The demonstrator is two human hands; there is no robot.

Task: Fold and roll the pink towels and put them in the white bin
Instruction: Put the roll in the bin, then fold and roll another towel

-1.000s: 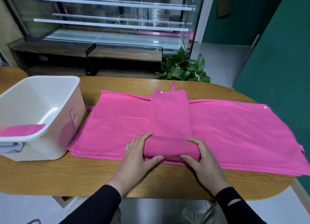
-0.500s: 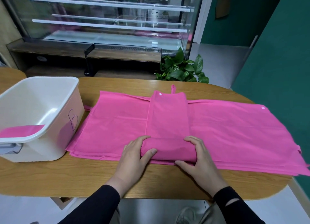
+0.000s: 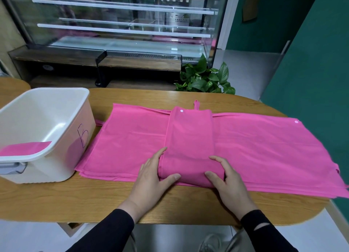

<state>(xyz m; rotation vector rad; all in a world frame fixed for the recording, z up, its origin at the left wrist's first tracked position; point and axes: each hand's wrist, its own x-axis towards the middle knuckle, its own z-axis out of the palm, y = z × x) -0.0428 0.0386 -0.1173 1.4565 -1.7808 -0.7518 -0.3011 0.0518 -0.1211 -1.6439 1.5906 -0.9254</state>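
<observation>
Head view. A wooden table with rounded ends is carrying the work, its grain showing along the near edge. A stack of flat pink towels is lying spread across its middle and right. On top, a folded pink towel is running as a narrow strip from far to near, its near end rolled up. The left hand is gripping the left end of that roll, thumb curled in front. The right hand is gripping the right end likewise. The white bin is standing at the table's left, touching the stack's edge, with pink cloth showing inside. Beyond the table, a glass display case is facing the room, a green plant is sitting beside it, and a green wall is closing off the right.
</observation>
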